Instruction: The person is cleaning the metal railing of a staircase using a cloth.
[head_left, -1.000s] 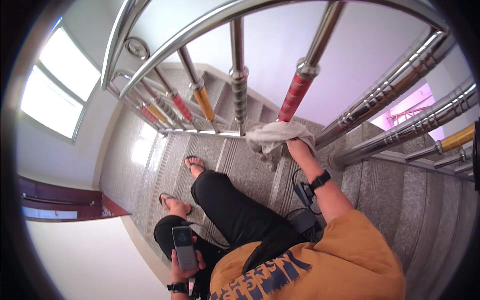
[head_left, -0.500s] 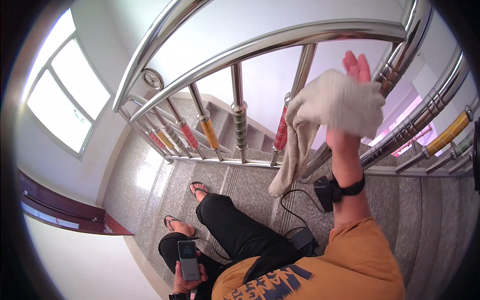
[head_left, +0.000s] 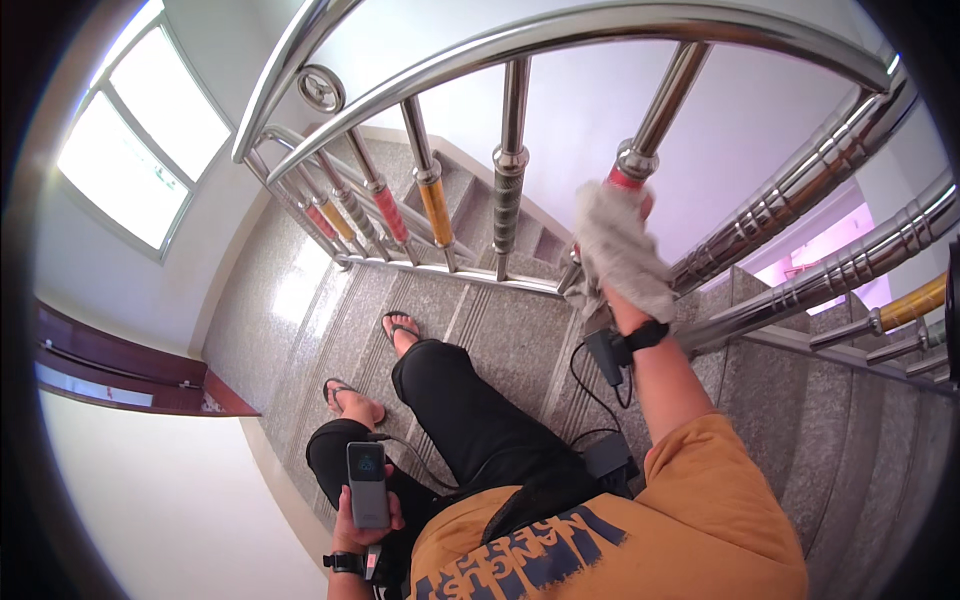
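Grey-white cloth (head_left: pixel 622 255) is now wrapped around the red band of one steel baluster (head_left: pixel 655 110), just under its collar; half a second ago it was held higher and looser in front of the rails, and a second ago it lay low, near the foot of the railing. The right hand (head_left: pixel 632 262) has come down with it and is mostly hidden under the fabric, its grip closed around cloth and post together, only fingertips showing at the upper edge. A loose tail of cloth hangs toward the bottom rail (head_left: pixel 450 270). To judge by this, the wiping has passed from a reach up to a firm stroke on this post. The left hand (head_left: pixel 365 515) stays low by the knee, its grip closed on a dark phone (head_left: pixel 367 484), screen up, as before. Granite stairs (head_left: pixel 330 300) lie beneath.
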